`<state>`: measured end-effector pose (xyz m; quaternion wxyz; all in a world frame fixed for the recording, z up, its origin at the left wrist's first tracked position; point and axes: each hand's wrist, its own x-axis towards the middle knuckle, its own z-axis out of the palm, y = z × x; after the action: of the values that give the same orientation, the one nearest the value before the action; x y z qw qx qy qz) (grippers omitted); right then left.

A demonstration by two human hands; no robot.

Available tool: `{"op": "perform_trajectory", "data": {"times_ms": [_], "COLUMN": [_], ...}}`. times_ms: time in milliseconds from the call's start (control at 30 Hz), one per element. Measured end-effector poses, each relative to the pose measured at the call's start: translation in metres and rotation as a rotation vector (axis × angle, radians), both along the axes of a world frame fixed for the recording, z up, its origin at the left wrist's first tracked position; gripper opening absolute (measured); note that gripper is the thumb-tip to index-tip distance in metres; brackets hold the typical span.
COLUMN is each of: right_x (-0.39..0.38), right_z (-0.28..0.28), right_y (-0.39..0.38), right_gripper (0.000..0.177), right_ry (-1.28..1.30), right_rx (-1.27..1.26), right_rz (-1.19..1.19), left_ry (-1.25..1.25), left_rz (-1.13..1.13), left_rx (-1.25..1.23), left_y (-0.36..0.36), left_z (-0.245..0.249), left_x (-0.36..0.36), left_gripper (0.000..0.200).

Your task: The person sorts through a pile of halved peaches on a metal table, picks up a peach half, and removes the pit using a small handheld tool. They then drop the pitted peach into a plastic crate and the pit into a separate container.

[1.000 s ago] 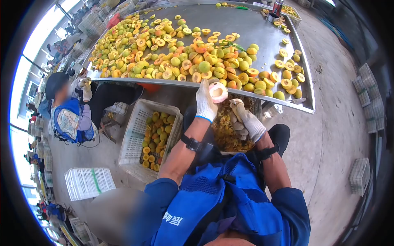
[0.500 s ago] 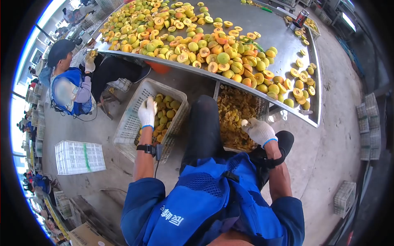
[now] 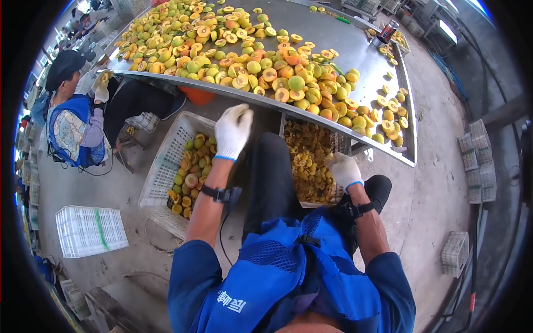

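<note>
Well, L fingers (image 3: 242, 115) bunched nr crate (image 3: 160, 172) & table (image 3: 338, 34), R fingers (image 3: 334, 161) unclear.

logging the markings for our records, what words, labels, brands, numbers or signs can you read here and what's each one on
"辰峰": white characters on the blue garment worn by the person; the second character is less certain.
Red-and-dark container at the far side of the metal table: any print is too small to read.
I can make out no other text.
</note>
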<state>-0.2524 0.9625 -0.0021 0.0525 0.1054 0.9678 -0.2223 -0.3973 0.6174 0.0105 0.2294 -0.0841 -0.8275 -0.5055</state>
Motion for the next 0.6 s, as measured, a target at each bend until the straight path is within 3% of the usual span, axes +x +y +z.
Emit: {"op": "perform_trajectory", "data": {"times_ms": [100, 167, 300, 367, 433, 567, 600], "right_x": [0.017, 0.035, 0.092, 0.133, 0.182, 0.253, 0.257], "right_z": [0.053, 0.093, 0.147, 0.189, 0.202, 0.203, 0.199], "right_y": [-0.019, -0.035, -0.02, -0.031, -0.019, -0.013, -0.016], "right_gripper": [0.033, 0.031, 0.026, 0.023, 0.022, 0.023, 0.024], "right_ry": [-0.018, -0.025, -0.107, -0.099, -0.05, -0.027, -0.014], "right_rx": [-0.18, -0.214, -0.113, -0.403, -0.437, -0.486, -0.491], "right_rz": [-0.077, -0.076, 0.087, -0.33, -0.535, -0.659, -0.685], "left_ry": [0.06, 0.104, 0.002, 0.003, -0.06, -0.015, -0.006], "left_rz": [-0.14, -0.168, -0.22, -0.211, -0.204, -0.26, -0.266], "left_rx": [-0.092, -0.174, -0.415, -0.508, -0.636, -0.658, -0.569], "left_y": [0.054, 0.09, 0.15, 0.168, 0.176, 0.172, 0.167], "left_z": [0.029, 0.023, 0.01, -0.003, -0.008, -0.025, -0.029], "left_x": [-0.03, -0.065, -0.112, -0.125, -0.137, -0.156, -0.157], "left_gripper": [0.025, 0.034, 0.046, 0.047, 0.048, 0.052, 0.052]}}
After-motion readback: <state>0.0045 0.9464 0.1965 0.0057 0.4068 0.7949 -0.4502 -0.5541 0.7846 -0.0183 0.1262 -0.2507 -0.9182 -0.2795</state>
